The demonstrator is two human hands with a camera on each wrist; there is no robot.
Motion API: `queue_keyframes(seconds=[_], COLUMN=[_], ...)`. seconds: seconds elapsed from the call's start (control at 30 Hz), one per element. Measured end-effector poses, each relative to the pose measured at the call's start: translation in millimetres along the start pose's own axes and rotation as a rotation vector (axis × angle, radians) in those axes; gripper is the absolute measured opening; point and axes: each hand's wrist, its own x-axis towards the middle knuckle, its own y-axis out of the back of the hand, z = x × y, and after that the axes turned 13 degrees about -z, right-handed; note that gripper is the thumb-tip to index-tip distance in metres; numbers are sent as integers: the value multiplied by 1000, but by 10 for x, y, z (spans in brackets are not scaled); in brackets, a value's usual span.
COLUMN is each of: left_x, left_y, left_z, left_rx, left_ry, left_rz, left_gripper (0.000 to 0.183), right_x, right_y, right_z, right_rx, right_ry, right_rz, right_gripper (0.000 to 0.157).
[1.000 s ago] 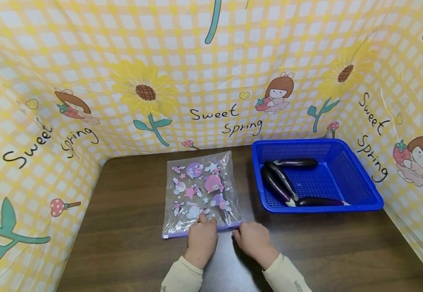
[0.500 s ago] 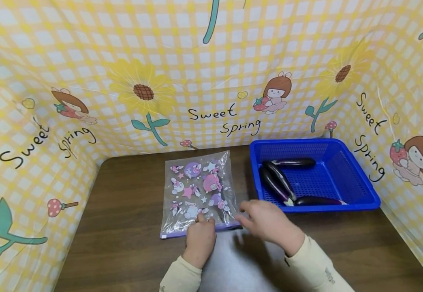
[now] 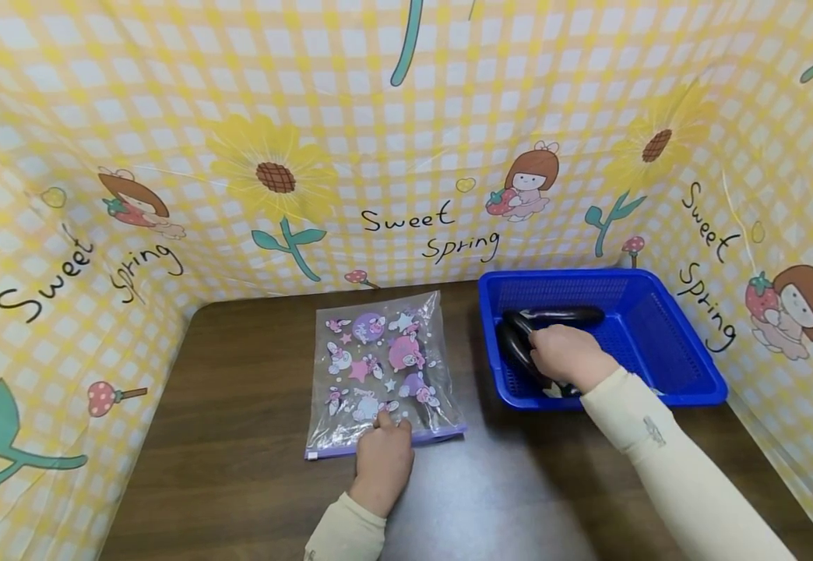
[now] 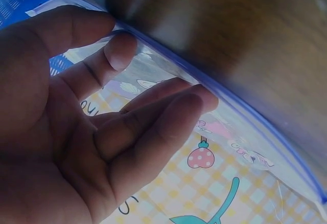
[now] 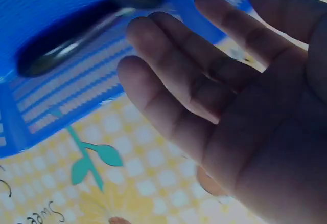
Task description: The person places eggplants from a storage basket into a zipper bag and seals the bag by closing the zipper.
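My left hand (image 3: 384,460) rests at the near edge of a clear zip bag (image 3: 360,366) with pink and purple prints and a purple zip strip. In the left wrist view, its fingers (image 4: 158,132) are loosely bent, with the tips against the bag (image 4: 225,127). My right hand (image 3: 566,354) is over the left part of a blue plastic basket (image 3: 694,351) that holds several dark purple eggplants (image 3: 564,314). The right wrist view has its fingers (image 5: 173,70) spread and nearly straight, pointing towards an eggplant (image 5: 66,45). The hand hides part of the eggplants in the head view.
The bag and basket stand side by side on a brown wooden table (image 3: 231,421). A yellow checked cloth (image 3: 406,140) with sunflower prints hangs behind and along both sides.
My right hand has let go of the bag's zip edge and moved right and forward to the basket. The left hand has stayed at the bag.
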Motion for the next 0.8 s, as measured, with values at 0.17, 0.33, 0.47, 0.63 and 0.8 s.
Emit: queue_keyframes(seconds=[0.17,0.33,0.47,0.63,0.8], left_x=[1,7,4,-8,-17], left_y=[-7,-1,16,16,20], left_z=[-17,-10,-4,0,-11], left_rx=[0,11,5,9,31], left_ry=[6,-1,-12,-13,-12], left_rz=[-15,-24,1,17,18], left_gripper=[14,16,19,17,17], right_x=[208,329,406,482,537], right_y=[2,-92,-171,-244,-265], right_z=[231,348,406,495,516], right_rx=[35,110,106,102,109], right_ry=[23,67,10,-40,-5], right_rz=[-180,-269,-325,-388,-383], right_gripper=[18,34,36,35,22])
